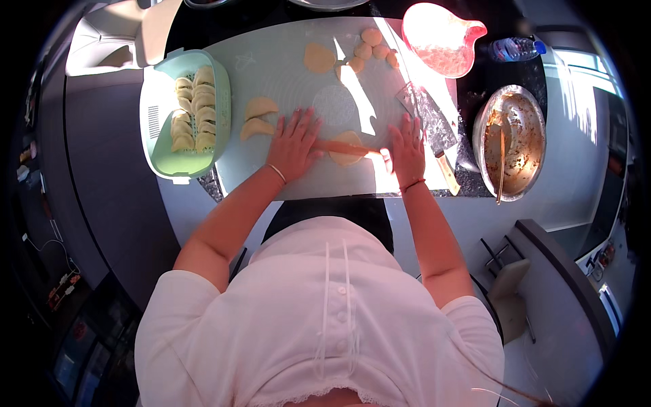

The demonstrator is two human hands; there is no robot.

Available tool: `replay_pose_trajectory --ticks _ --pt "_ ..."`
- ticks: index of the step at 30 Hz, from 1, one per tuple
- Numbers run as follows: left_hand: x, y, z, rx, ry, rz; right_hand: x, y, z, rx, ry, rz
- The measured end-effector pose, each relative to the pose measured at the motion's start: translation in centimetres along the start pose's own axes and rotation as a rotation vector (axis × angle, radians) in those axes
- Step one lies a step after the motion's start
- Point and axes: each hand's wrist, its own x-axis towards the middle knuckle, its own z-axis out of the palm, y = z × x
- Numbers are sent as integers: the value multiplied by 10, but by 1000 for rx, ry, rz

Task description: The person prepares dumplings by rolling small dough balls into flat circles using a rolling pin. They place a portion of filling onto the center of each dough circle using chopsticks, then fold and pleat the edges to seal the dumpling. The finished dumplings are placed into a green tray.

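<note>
A wooden rolling pin (346,148) lies across a round dough wrapper (346,158) on the pale silicone mat (285,178). My left hand (294,145) rests over the pin's left end, its fingers stretched forward. At the other end, my right hand (407,152) has its thumb against the pin and its fingers extended. Two folded dumplings (258,128) sit just left of my left hand. Beyond the pin are a flat dough wrapper (319,57) and several small dough pieces (363,51). To the right of my right hand lies a cleaver with a wooden handle (447,173).
A green plastic basket (222,102) with rows of dumplings (204,95) stands at the left. At the right are a red-rimmed bowl of flour (442,56), a plastic water bottle (514,49) and a steel bowl (526,147) with filling residue and chopsticks (502,163).
</note>
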Motion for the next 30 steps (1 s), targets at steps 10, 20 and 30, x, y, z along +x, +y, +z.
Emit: replay_pose_trajectory --ticks 10,20,30 --pt "-15 -3 4 -16 -100 58 -33 -10 9 3 -28 2" --pt "58 -19 1 18 163 -48 30 2 1 348 76 185" --pt "-10 -9 2 -5 -64 59 -30 -29 -2 31 -65 119"
